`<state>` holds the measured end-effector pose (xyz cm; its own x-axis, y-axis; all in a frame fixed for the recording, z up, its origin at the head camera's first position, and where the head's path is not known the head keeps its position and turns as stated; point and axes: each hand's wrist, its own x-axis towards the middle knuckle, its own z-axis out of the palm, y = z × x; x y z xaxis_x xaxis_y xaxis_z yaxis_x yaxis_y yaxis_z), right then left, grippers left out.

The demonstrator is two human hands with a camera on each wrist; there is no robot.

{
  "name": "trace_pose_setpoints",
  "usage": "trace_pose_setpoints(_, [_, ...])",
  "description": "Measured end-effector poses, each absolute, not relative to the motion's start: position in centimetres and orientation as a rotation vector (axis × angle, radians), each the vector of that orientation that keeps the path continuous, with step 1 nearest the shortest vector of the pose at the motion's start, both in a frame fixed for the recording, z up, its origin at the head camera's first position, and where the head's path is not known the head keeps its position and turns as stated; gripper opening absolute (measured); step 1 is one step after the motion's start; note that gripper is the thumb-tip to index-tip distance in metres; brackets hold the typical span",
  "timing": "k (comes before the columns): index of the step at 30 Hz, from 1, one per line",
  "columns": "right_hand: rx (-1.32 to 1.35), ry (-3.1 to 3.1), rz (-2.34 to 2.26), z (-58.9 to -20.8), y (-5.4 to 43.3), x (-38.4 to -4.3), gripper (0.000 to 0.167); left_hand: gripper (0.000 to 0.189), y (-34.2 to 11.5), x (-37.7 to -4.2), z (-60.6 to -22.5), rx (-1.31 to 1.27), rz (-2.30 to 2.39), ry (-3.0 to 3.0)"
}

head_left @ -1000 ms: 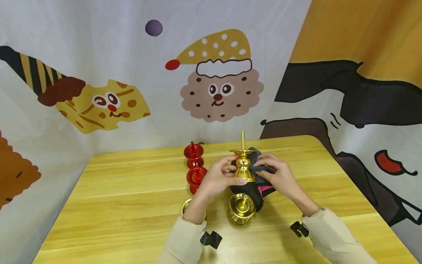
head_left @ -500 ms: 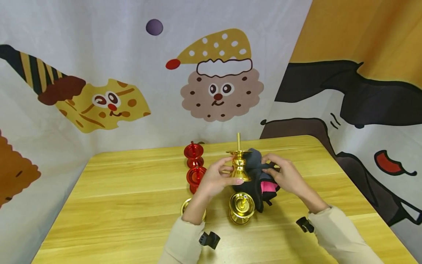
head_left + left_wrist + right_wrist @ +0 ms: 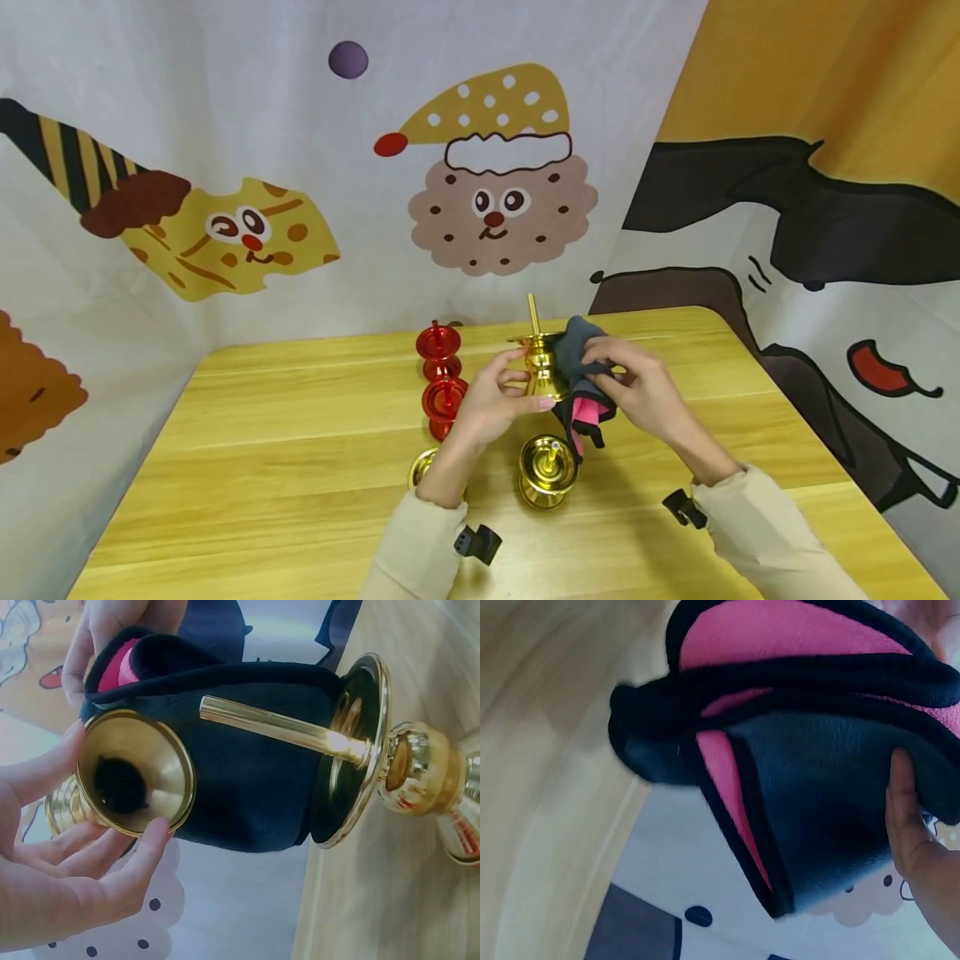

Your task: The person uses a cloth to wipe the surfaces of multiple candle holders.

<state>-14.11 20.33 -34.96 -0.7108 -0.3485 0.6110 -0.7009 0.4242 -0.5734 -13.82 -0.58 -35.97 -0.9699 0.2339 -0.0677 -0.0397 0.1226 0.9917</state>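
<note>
Left hand (image 3: 487, 406) grips gold candlestick (image 3: 539, 360) — slightly tilted | right hand (image 3: 639, 388) pinches dark, pink-lined cloth (image 3: 573, 348) — beside the candlestick

In the head view, the left hand (image 3: 487, 407) and the dark grey plush cloth with pink lining (image 3: 576, 350) obscure parts of the held glossy gold candlestick (image 3: 538, 360). The left wrist hides most of a second glossy gold candlestick (image 3: 422, 468). I cannot identify a small dark item (image 3: 455, 324) behind the rear edge of the worktop (image 3: 285, 433).

In the left wrist view, the held candlestick's foot conceals its dish and spike. The right edge crops the standing glossy gold candlestick (image 3: 421, 769).

In the right wrist view, the frame crops the cloth and the right hand (image 3: 922, 847); I see only one of its fingers clearly. The cloth's black edging is blurred.
</note>
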Motion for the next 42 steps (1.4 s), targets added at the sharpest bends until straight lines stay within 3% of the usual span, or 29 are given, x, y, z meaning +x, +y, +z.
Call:
trace_pose_setpoints(4, [0.986,-2.342,1.338,-35.0,20.4,-13.8,0.029,0.068,-0.8,-13.8,-36.2,0.198,1.921,2.185])
trace_pose_setpoints(12, [1.019,-2.522,1.611,-34.8,21.1,-13.5,0.040,0.067,-1.2,-13.7,-36.2,0.234,1.873,2.209])
trace_pose_setpoints(22, [0.953,-2.421,1.699,-35.8,21.0,-13.9,0.028,0.066,-1.5,-13.4,-35.8,0.294,1.888,2.075])
trace_pose_setpoints(35, [1.071,-2.304,1.022,-34.8,19.2,-13.2,0.040,0.068,-1.0,-13.4,-35.8,0.276,1.727,2.368])
trace_pose_setpoints(42, [0.964,-2.301,1.468,-35.2,20.5,-13.5,0.032,0.067,-2.2,-13.5,-35.5,0.383,1.942,1.939])
